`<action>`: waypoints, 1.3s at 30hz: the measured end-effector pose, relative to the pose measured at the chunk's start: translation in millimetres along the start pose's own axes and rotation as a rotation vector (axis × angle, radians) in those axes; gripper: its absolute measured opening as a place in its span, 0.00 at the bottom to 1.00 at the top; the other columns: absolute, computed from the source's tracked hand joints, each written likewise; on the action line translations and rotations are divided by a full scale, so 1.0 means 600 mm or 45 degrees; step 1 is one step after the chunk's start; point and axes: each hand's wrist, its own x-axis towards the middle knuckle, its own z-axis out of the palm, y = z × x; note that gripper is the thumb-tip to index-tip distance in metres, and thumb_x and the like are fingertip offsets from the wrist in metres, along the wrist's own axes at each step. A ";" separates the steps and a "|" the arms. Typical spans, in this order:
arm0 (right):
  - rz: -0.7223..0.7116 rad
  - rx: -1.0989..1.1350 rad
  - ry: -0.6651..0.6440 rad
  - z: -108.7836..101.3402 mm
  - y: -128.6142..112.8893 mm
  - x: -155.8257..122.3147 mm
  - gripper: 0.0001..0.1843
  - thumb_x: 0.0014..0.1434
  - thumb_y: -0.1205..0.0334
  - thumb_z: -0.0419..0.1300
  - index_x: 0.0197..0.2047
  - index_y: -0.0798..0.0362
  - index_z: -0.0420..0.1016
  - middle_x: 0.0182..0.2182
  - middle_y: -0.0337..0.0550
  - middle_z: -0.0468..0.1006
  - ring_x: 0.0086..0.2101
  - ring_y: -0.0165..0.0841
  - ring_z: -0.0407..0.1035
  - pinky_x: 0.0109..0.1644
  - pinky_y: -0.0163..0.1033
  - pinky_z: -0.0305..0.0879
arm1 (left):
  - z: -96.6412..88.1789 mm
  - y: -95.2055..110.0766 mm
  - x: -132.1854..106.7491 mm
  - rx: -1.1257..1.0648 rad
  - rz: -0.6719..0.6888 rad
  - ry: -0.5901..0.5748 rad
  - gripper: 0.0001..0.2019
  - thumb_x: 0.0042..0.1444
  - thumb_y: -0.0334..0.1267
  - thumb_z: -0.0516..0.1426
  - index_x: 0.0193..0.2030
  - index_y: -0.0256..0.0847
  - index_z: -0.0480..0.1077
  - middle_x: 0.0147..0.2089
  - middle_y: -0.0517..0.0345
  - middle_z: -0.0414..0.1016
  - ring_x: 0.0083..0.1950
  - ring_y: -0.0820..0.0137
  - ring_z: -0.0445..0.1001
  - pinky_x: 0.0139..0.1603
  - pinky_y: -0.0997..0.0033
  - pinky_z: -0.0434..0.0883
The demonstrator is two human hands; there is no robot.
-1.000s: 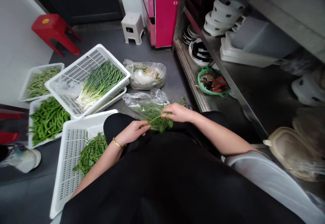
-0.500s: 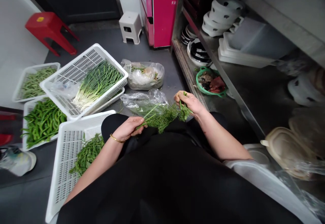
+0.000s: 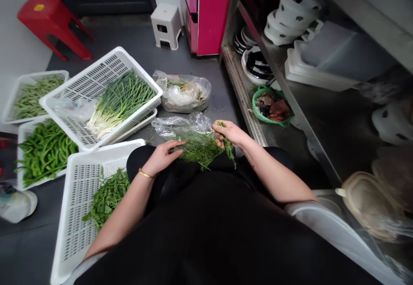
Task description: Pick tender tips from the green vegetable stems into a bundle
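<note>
My right hand (image 3: 228, 133) is closed around a small bunch of leafy greens (image 3: 229, 150), whose leaves hang down below the fingers. To its left, my left hand (image 3: 165, 155) has its thumb and index finger apart, and nothing shows between them. Between the hands lies a heap of thin green stems (image 3: 201, 152) at the mouth of a clear plastic bag (image 3: 180, 125). Close by my left forearm, a white basket (image 3: 84, 181) holds a loose pile of leafy greens (image 3: 109, 196).
A white crate (image 3: 69, 91) of scallions (image 3: 121, 102) sits further left, near baskets of green peppers (image 3: 47, 151) and beans (image 3: 37, 95). Ahead is a tied-up plastic bag (image 3: 185, 93). Metal shelving (image 3: 295, 125) runs along my right, with a green colander (image 3: 271, 106).
The green stems are gone from my left hand, whose fingers have opened. My right hand has moved left and a little down, still gripping greens. The view has shifted slightly.
</note>
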 end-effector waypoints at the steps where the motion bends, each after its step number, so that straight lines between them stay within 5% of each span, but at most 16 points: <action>1: 0.046 0.049 0.019 0.006 -0.001 0.013 0.18 0.51 0.47 0.59 0.32 0.53 0.60 0.13 0.27 0.58 0.14 0.25 0.60 0.14 0.28 0.54 | -0.012 -0.004 -0.011 -0.041 -0.049 0.024 0.17 0.54 0.42 0.55 0.49 0.38 0.71 0.49 0.48 0.74 0.48 0.63 0.71 0.53 0.61 0.64; 3: 0.119 0.162 0.035 0.042 -0.010 0.047 0.19 0.49 0.48 0.61 0.31 0.53 0.60 0.12 0.25 0.56 0.10 0.21 0.53 0.12 0.26 0.49 | -0.022 -0.009 -0.042 -0.122 -0.132 0.032 0.17 0.55 0.43 0.54 0.48 0.38 0.71 0.46 0.49 0.75 0.45 0.64 0.73 0.49 0.64 0.67; 6: 0.151 0.305 -0.080 0.166 -0.028 0.104 0.18 0.49 0.50 0.62 0.31 0.53 0.59 0.12 0.22 0.50 0.10 0.18 0.45 0.12 0.25 0.44 | 0.005 -0.015 -0.093 -0.192 -0.174 -0.070 0.16 0.56 0.42 0.53 0.46 0.36 0.71 0.43 0.50 0.77 0.42 0.66 0.74 0.45 0.68 0.69; 10: 0.057 0.191 -0.457 0.385 -0.027 0.141 0.18 0.52 0.48 0.57 0.39 0.52 0.62 0.21 0.30 0.66 0.20 0.24 0.64 0.26 0.33 0.65 | 0.053 -0.046 -0.112 -0.298 0.050 -0.282 0.11 0.56 0.36 0.53 0.42 0.34 0.73 0.42 0.48 0.78 0.42 0.65 0.75 0.45 0.69 0.69; 13: -0.162 -0.384 -0.590 0.466 -0.007 0.149 0.23 0.53 0.49 0.57 0.48 0.53 0.63 0.37 0.43 0.73 0.39 0.33 0.69 0.47 0.44 0.65 | 0.047 -0.075 -0.120 -0.305 0.005 -0.141 0.09 0.55 0.32 0.54 0.41 0.34 0.72 0.43 0.47 0.77 0.47 0.63 0.73 0.49 0.69 0.67; 15: -0.405 -0.772 -0.506 0.451 0.007 0.162 0.25 0.53 0.51 0.57 0.52 0.54 0.62 0.46 0.50 0.70 0.47 0.37 0.66 0.53 0.48 0.60 | 0.029 -0.080 -0.134 -0.320 -0.026 -0.091 0.11 0.56 0.33 0.54 0.44 0.33 0.72 0.42 0.49 0.77 0.44 0.65 0.74 0.46 0.71 0.68; 18: -0.514 -1.080 -0.357 0.339 0.036 0.187 0.23 0.55 0.51 0.54 0.51 0.53 0.65 0.47 0.50 0.70 0.45 0.37 0.68 0.52 0.46 0.62 | 0.000 -0.074 -0.151 -0.326 0.014 -0.029 0.13 0.57 0.33 0.52 0.46 0.30 0.71 0.43 0.48 0.77 0.42 0.70 0.75 0.44 0.76 0.67; 22: -0.147 -1.275 0.128 0.122 0.141 0.190 0.21 0.54 0.45 0.50 0.42 0.52 0.70 0.37 0.48 0.77 0.38 0.39 0.73 0.45 0.44 0.68 | -0.009 -0.071 -0.137 -0.239 0.100 0.059 0.12 0.58 0.30 0.50 0.43 0.29 0.72 0.44 0.47 0.77 0.44 0.72 0.73 0.47 0.79 0.65; 25: 0.228 -1.608 0.007 0.009 0.245 0.152 0.18 0.52 0.46 0.48 0.33 0.49 0.71 0.29 0.48 0.77 0.33 0.44 0.74 0.38 0.47 0.69 | -0.002 -0.081 -0.107 -0.126 0.099 -0.014 0.11 0.58 0.30 0.51 0.41 0.35 0.73 0.44 0.52 0.77 0.46 0.72 0.72 0.47 0.78 0.65; 27: 0.413 -1.774 -0.311 -0.016 0.285 0.120 0.14 0.52 0.50 0.50 0.30 0.47 0.72 0.26 0.47 0.77 0.31 0.44 0.74 0.35 0.46 0.70 | -0.003 -0.082 -0.087 -0.066 0.112 -0.133 0.09 0.57 0.32 0.51 0.39 0.38 0.73 0.42 0.54 0.77 0.44 0.71 0.73 0.45 0.77 0.66; 30: 0.464 -1.908 -0.635 0.008 0.284 0.113 0.11 0.53 0.58 0.53 0.37 0.50 0.74 0.33 0.50 0.78 0.36 0.41 0.74 0.40 0.41 0.69 | -0.031 -0.070 -0.056 -0.027 0.189 -0.341 0.09 0.57 0.33 0.51 0.37 0.37 0.74 0.38 0.54 0.78 0.40 0.71 0.73 0.43 0.76 0.66; 34: 0.437 -1.943 -0.480 0.027 0.265 0.228 0.23 0.60 0.60 0.47 0.57 0.57 0.60 0.53 0.59 0.67 0.47 0.41 0.69 0.49 0.41 0.63 | -0.110 -0.087 0.022 0.124 0.042 -0.265 0.12 0.59 0.37 0.49 0.42 0.39 0.73 0.39 0.54 0.77 0.41 0.69 0.73 0.43 0.73 0.66; 37: 0.421 -1.878 -0.513 0.008 0.296 0.309 0.28 0.61 0.57 0.47 0.63 0.53 0.49 0.57 0.56 0.61 0.50 0.40 0.66 0.49 0.41 0.63 | -0.153 -0.147 0.117 0.332 -0.101 -0.177 0.15 0.59 0.41 0.48 0.45 0.41 0.72 0.43 0.53 0.76 0.43 0.66 0.73 0.45 0.69 0.67; 39: 0.426 -1.822 -0.653 0.010 0.328 0.318 0.30 0.57 0.58 0.53 0.62 0.52 0.53 0.54 0.56 0.64 0.48 0.41 0.68 0.46 0.42 0.64 | -0.156 -0.200 0.178 0.539 -0.175 -0.146 0.17 0.58 0.42 0.49 0.51 0.41 0.68 0.49 0.51 0.74 0.48 0.63 0.71 0.49 0.64 0.66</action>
